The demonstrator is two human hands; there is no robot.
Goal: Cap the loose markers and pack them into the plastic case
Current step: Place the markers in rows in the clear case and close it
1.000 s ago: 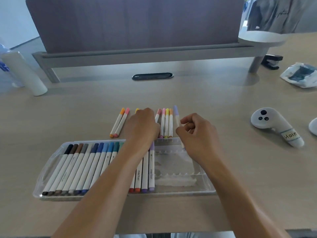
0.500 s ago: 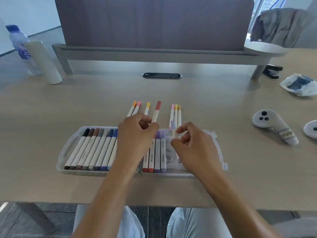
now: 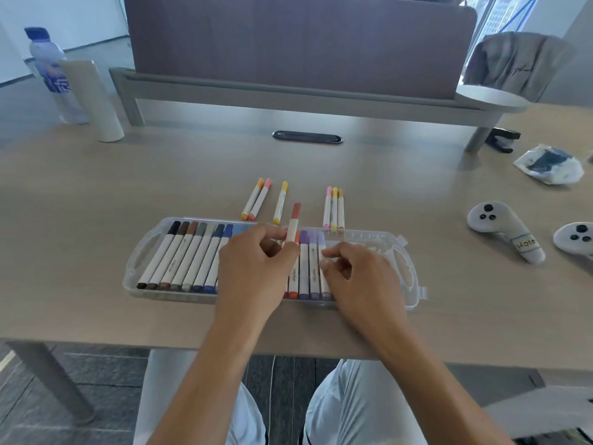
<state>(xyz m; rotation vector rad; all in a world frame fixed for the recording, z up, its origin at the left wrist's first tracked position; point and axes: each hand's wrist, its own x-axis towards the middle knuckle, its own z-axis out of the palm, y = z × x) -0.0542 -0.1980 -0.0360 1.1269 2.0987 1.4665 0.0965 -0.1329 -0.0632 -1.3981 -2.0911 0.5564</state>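
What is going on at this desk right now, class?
A person is packing markers into a clear plastic case. The left hand holds a marker with a reddish cap above the case, while the right hand settles a pale purple marker into the row. Six capped markers lie loose on the desk behind the case, and its right end has no markers yet.

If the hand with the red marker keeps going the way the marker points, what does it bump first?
Probably the yellow marker on the table just past the case. The left hand tilts its red marker up and away, so depth is uncertain; it may pass above.
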